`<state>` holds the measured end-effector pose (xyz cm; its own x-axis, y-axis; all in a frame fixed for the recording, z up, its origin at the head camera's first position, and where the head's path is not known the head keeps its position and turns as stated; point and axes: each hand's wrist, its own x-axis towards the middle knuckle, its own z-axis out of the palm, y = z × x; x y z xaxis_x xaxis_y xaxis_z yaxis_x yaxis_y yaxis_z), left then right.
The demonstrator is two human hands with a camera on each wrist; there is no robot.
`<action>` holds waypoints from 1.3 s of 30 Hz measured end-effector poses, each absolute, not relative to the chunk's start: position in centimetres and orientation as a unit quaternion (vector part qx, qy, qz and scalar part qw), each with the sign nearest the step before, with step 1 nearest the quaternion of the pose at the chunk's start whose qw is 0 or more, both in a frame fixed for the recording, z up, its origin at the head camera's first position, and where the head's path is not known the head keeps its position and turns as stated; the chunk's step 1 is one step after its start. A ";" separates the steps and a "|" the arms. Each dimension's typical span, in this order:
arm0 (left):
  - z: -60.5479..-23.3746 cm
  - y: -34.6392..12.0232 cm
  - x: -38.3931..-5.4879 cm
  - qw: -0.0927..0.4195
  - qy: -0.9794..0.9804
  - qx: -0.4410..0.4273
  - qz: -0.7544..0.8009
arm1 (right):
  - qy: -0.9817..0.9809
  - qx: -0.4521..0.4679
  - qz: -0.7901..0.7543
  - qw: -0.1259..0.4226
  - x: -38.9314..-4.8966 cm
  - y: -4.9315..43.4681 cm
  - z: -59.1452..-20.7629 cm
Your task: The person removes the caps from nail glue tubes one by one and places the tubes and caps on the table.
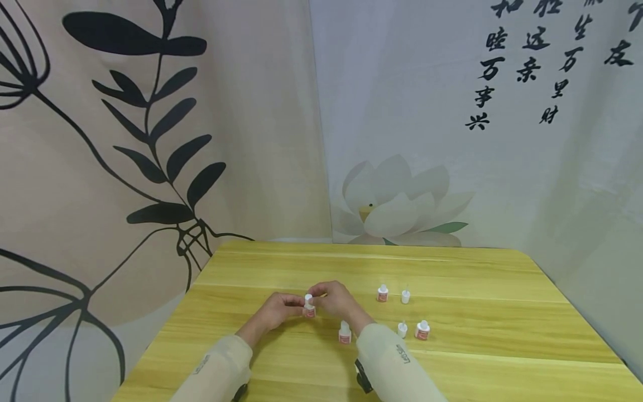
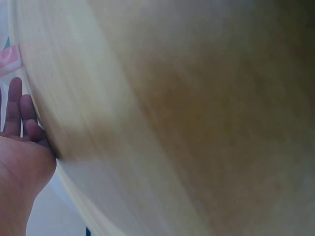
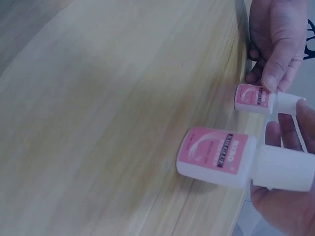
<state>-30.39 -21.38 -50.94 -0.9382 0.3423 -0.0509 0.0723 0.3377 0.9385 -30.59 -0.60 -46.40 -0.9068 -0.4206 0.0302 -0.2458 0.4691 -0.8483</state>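
Observation:
Ahead of me, a small white glue bottle with a pink label is between my two hands. My left hand grips its body, thumb on the label side in the right wrist view. The white cap is pinched by the fingers of my right hand. A second capped glue bottle stands near my right wrist and looks large in the right wrist view. In the left wrist view, part of my left hand and a bit of pink label show at the edge.
To the right stand two more pink-labelled bottles, one farther back and one nearer. Beside each is a small white cap, the back cap and the front cap, with a thin stem pointing up. The wooden table meets printed curtains behind.

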 end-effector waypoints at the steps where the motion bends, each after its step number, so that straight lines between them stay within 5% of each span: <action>1: -50.9 -21.4 -30.4 0.120 0.809 0.127 0.562 | 0.852 -0.195 -0.477 0.092 -30.6 -0.6 -46.4; 39: -50.9 -21.4 -30.4 0.117 0.811 0.133 0.558 | 0.862 -0.187 -0.465 0.079 -30.8 -0.6 -46.3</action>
<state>-30.42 -21.38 -50.88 -0.9375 0.3455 -0.0415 0.0847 0.3423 0.9358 -30.75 -0.65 -46.28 -0.9172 -0.3966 0.0379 -0.2494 0.4974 -0.8309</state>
